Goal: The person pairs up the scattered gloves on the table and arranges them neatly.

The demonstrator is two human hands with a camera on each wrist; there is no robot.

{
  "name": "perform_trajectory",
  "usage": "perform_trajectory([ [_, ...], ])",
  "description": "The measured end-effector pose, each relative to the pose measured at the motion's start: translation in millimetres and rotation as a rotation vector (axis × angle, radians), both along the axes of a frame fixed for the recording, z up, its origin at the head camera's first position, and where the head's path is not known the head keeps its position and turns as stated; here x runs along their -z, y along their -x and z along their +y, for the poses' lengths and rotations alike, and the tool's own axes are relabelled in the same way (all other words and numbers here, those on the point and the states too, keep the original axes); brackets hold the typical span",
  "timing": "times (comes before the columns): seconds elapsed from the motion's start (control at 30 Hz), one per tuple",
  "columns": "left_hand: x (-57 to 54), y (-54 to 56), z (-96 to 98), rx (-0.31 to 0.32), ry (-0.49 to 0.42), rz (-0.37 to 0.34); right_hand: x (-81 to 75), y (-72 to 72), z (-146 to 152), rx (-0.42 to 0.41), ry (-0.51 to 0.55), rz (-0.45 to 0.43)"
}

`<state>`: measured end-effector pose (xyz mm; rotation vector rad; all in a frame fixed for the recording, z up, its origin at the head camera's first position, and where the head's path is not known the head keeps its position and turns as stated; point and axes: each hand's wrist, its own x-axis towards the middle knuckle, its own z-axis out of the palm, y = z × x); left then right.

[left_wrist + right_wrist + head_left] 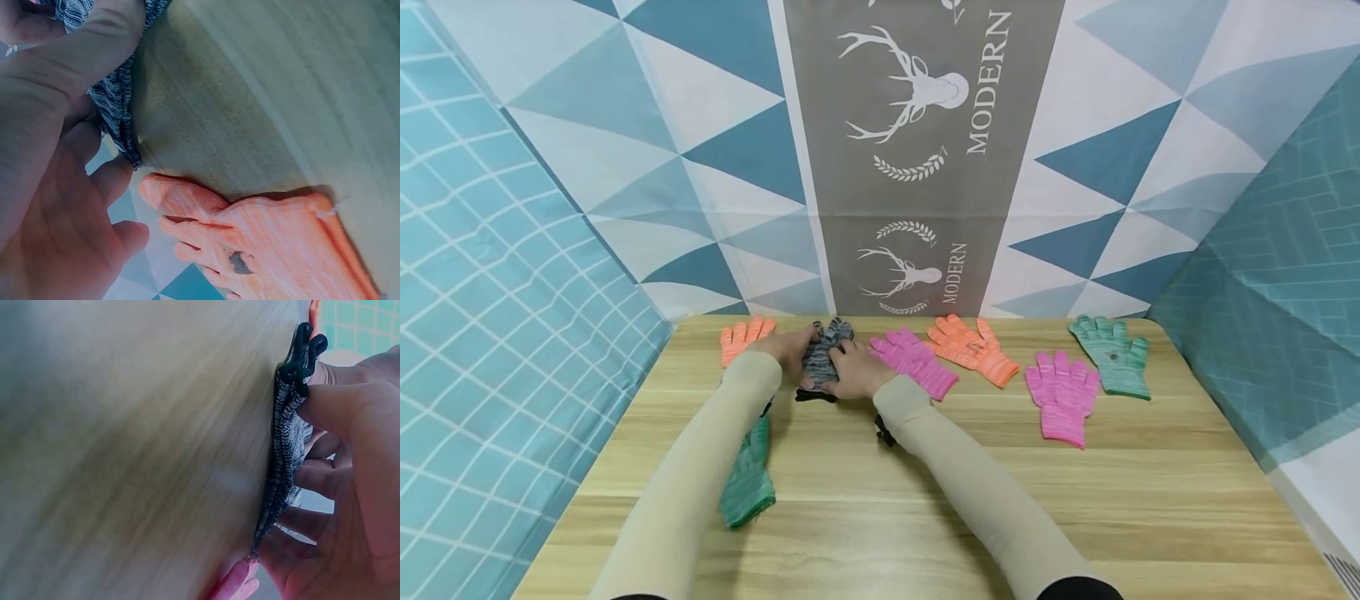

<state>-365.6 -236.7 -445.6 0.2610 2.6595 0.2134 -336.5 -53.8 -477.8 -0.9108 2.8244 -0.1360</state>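
A dark grey knit glove (822, 360) with a black cuff lies near the back edge of the table, fingers pointing away. My left hand (792, 354) holds its left side, the thumb across the knit and a fingertip at a glove finger's end in the left wrist view. From the other side my right hand (856, 372) grips the same glove (289, 444). The right wrist view shows that thumb by the black cuff and bent fingers along the glove's edge. An orange glove (269, 244) lies just left of my left hand, partly hidden in the head view.
Right of my hands lie a pink glove (913, 362), an orange glove (973, 350), another pink glove (1063, 396) and a green glove (1112, 354). A green glove (748, 483) lies partly behind my left forearm. Patterned cloth walls (722, 150) enclose the wooden table (850, 517).
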Motion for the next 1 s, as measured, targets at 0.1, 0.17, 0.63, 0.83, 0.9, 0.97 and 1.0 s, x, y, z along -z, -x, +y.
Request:
perform_trajectory([
  [0.1, -1.2, 1.9, 2.9, -0.015, 0.026, 0.01, 1.2, 3.6, 0, -0.001, -0.004, 0.003],
  [0.17, -2.5, 2.0, 4.6, -0.019, 0.039, 0.012, 1.8, 5.2, 0, -0.004, 0.0, -0.005],
  [0.63, -6.8, 0.8, 7.5, -0.04, 0.012, 0.018, 1.9, 8.4, 2, 0.008, 0.012, -0.017],
  [0.83, -2.5, 4.7, 7.9, -0.022, 0.014, 0.02, 2.5, 10.6, 4, 0.012, 0.034, -0.013],
  [0.9, -1.7, 5.4, 8.4, -0.03, 0.03, 0.023, 3.9, 11.9, 4, 0.012, 0.037, -0.002],
  [0.97, -1.7, 5.5, 9.4, -0.043, 0.046, 0.029, 5.5, 12.8, 3, 0.007, 0.042, 0.015],
  [1.0, -2.1, 4.8, 9.7, -0.045, 0.049, 0.03, 6.3, 13.0, 3, 0.004, 0.049, 0.022],
])
